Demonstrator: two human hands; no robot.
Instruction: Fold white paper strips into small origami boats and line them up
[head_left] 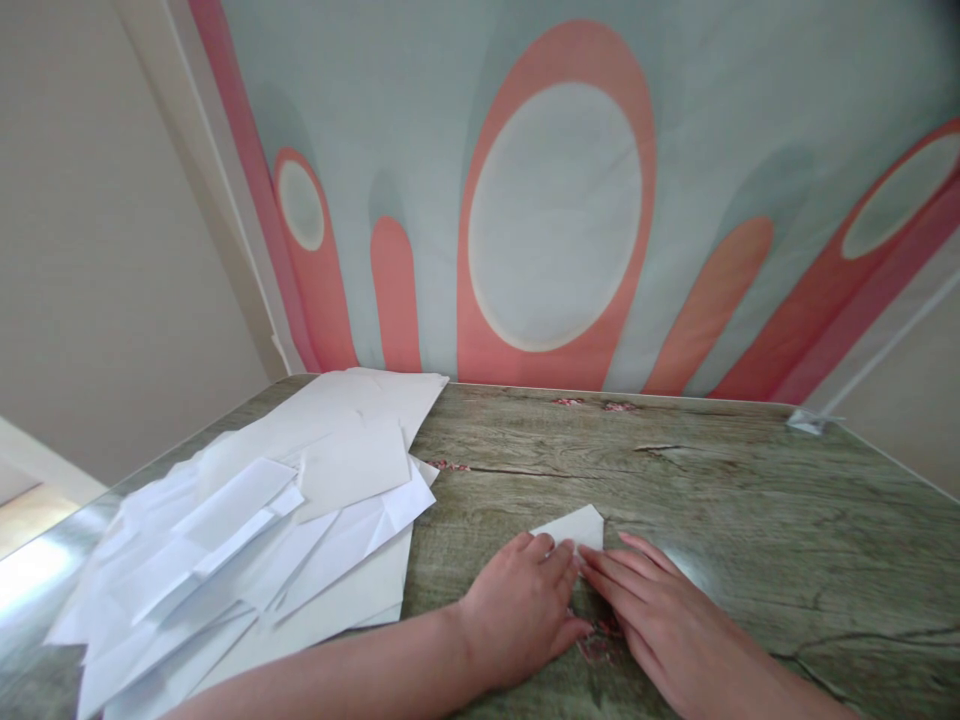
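A small folded piece of white paper lies on the wood-patterned table, its pointed end facing away from me. My left hand rests over its left and near part, with fingers bent and pressed down on it. At the paper's near right corner, my right hand touches the edge with its fingertips. Its fingers are stretched out and slightly apart. The near part of the paper is hidden under my fingers.
A large messy pile of white paper sheets, some folded, covers the left side of the table. Behind the table stands a backdrop with coral and pale green shapes. A small clear object sits at the far right corner.
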